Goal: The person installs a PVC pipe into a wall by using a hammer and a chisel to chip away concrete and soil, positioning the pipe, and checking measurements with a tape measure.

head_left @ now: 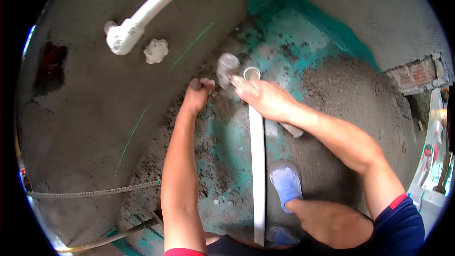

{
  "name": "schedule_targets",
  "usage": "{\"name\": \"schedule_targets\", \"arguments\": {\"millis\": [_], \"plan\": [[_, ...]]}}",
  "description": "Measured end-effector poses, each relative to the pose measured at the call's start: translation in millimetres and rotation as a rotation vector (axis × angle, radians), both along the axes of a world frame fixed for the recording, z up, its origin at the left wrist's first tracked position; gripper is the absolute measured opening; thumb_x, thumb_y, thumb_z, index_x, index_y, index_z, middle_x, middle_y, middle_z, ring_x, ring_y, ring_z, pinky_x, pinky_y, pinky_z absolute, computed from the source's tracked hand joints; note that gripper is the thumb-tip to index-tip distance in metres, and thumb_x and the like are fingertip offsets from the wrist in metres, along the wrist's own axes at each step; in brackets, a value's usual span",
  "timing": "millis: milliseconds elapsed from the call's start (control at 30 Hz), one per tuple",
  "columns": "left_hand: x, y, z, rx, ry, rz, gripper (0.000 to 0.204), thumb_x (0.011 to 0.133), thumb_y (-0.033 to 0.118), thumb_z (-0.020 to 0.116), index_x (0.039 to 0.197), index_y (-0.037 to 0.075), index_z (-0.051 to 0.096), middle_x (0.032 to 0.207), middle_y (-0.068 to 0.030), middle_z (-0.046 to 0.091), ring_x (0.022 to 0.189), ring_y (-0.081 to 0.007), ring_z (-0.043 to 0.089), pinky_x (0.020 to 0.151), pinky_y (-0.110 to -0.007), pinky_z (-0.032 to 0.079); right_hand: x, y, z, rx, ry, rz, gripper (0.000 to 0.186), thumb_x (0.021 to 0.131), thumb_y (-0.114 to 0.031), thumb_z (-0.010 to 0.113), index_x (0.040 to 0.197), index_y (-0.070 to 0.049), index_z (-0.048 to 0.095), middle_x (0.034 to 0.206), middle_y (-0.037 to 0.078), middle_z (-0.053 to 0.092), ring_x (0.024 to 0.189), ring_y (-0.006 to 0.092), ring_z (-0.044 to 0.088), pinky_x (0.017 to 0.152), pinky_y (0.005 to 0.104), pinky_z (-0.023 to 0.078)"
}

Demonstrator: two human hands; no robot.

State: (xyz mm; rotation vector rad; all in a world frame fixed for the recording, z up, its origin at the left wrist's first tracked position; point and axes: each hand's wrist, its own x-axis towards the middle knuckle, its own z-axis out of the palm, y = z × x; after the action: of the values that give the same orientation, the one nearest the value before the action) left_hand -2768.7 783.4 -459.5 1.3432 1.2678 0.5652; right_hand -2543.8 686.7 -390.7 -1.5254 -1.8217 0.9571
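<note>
Right hand (268,98) wraps its fingers round the hammer (228,68); left hand (193,99) closes its fingers, apparently, on a rod (195,84). Strikes should land square, left of the white pipe (257,161).

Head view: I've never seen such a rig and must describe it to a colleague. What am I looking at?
There is no machine, just a person working bare-handed. A wide fisheye camera on the person's head looks down, so straight edges bend. The right hand grips a hammer; the left hand holds a dark, round-ended tool, probably a chisel, near the grey wall. A white pipe runs over the green-patched floor, among scattered rubble.
</note>
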Motion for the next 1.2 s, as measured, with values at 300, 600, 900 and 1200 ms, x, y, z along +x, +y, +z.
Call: {"name": "schedule_targets", "arguments": {"millis": [300,600,900,1200], "plan": [[5.4,9.8,-2.2,0.117,0.258,-0.098,0.032,0.086,0.029,0.058,0.074,-0.001,0.060,0.068,-0.0152,0.060,0.067,-0.0275,0.058,0.069,-0.040,0.046,1.0,-12.3,108.9,-0.043,0.179,-0.078,0.052,0.098,-0.049,0.053,0.101,0.002,0.061,0.080,0.020,0.064,0.076,0.0299,0.066,0.070,0.0400,0.049],[-16.6,9.2,-55.9,0.292,0.290,-0.295,0.037,0.078,0.017,0.072,0.114,0.009,0.068,0.112,-0.0157,0.069,0.105,-0.0306,0.065,0.092,-0.040,0.050,-38.7,-10.0,60.3,-0.013,-0.196,0.194,0.047,0.096,-0.048,0.054,0.107,-0.003,0.061,0.097,0.023,0.067,0.091,0.0443,0.065,0.081,0.0529,0.051],[20.4,1.2,6.1,0.185,0.312,-0.196,0.036,0.084,0.029,0.055,0.093,-0.005,0.062,0.090,-0.0300,0.063,0.092,-0.0432,0.064,0.078,-0.045,0.049,-18.5,-29.8,149.2,0.304,0.413,-0.055,0.037,0.097,-0.039,0.059,0.102,-0.002,0.057,0.072,0.007,0.059,0.063,0.0158,0.057,0.058,0.0291,0.045],[33.5,-45.0,-27.5,0.411,0.340,-0.255,0.032,0.081,0.032,0.068,0.091,0.002,0.069,0.096,-0.0245,0.068,0.092,-0.0432,0.064,0.082,-0.046,0.053,-2.5,-52.5,53.8,-0.432,0.104,0.028,0.045,0.098,-0.042,0.055,0.108,0.002,0.059,0.070,0.008,0.061,0.057,0.0159,0.060,0.055,0.0307,0.048]]}}
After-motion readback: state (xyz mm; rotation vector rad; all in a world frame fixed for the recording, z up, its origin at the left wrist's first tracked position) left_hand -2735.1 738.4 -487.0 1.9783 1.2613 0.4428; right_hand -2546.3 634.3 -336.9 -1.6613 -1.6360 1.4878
